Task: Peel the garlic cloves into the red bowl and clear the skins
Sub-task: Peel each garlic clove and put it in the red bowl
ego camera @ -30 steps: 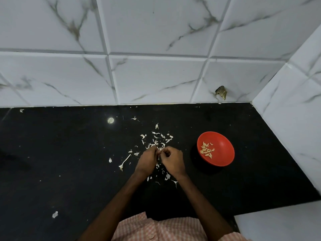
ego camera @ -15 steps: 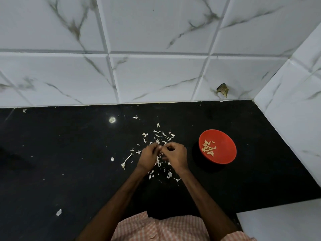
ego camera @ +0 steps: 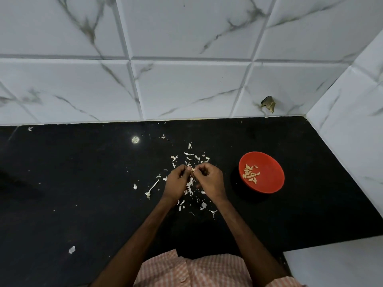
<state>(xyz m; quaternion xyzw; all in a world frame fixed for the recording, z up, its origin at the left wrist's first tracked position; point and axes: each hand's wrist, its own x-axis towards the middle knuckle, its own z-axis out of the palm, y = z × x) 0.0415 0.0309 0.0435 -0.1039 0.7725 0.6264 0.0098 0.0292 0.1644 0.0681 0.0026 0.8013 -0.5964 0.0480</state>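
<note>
1. The garlic clove (ego camera: 192, 169) sits between your two hands, just above the surface (ego camera: 83, 183). It is pinched at the fingertips and mostly hidden, so I cannot tell how much skin is left on it.
2. Your left hand (ego camera: 176, 183) curls its fingers (ego camera: 183, 169) round one end of the clove. Your right hand (ego camera: 211, 180) pinches the other end, its fingers bent in close. Neither hand is spread.
3. The skins (ego camera: 192, 157) lie scattered under and beyond your hands. A thin stem (ego camera: 152, 188) lies to the left, and a stray flake (ego camera: 72, 249) sits well apart near the front left.
4. The red bowl (ego camera: 269, 177) stands to your right, apart from both hands, with a small heap of peeled cloves (ego camera: 250, 174) inside.
5. What could go wrong from here:
   - The clove is tiny and likely slick, so a hard squeeze could shoot it out among the skins.
   - A careless drop toward the bowl could catch the rim and bounce off.
   - The skins look paper-light — a fast sweep would likely scatter them, and one clinging to your fingers could ride into the bowl.
   - The far flake is easy to miss when you clear up.
6. The surface is black and glossy, with a round glare spot (ego camera: 135, 139) near the back. White marble-veined tiles (ego camera: 186, 90) cover the back and right walls. A small dark object (ego camera: 268, 103) is on the back wall near the corner, and a white ledge (ego camera: 335, 264) sits at the lower right.
</note>
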